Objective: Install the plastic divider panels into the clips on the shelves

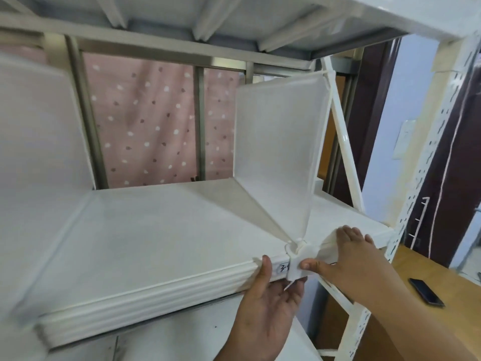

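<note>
A translucent white divider panel (281, 142) stands upright on the white shelf (145, 230), its front lower corner seated in a white plastic clip (298, 259) on the shelf's front edge. My right hand (348, 256) pinches that clip, thumb on its front face and fingers resting on the shelf top behind it. My left hand (265, 306) is under the shelf's front lip just left of the clip, palm up, thumb against the ribbed edge. Another translucent panel (39, 142) stands at the left of the shelf.
A white perforated upright (426, 178) and a diagonal brace (343, 142) frame the right side. The shelf above (208, 19) hangs close overhead. A black phone (426, 291) lies on a wooden table at the right. Pink dotted fabric (145, 121) hangs behind the rack.
</note>
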{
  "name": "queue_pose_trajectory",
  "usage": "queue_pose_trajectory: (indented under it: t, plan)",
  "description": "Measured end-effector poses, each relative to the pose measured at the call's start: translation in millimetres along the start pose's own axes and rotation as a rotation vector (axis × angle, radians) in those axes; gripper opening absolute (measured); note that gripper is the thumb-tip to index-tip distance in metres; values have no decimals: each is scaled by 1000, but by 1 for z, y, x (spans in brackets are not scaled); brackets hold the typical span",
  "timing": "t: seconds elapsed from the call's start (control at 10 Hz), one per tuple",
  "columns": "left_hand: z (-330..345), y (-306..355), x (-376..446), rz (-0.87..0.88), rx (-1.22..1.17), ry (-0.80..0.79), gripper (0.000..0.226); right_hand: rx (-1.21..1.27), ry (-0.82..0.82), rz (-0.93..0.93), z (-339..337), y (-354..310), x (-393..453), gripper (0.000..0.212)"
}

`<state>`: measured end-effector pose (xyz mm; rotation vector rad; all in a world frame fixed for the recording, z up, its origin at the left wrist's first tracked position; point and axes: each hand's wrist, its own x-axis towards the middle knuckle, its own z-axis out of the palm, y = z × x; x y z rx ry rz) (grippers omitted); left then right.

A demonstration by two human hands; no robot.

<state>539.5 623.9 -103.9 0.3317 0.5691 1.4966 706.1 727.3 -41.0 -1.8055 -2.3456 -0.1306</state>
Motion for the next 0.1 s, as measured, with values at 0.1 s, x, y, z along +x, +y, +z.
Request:
queue_pose_trajectory:
  t: [0.1]
  plan:
    - [-29, 19, -22, -88, 96, 40, 64, -6, 38, 43, 7, -8, 4, 108]
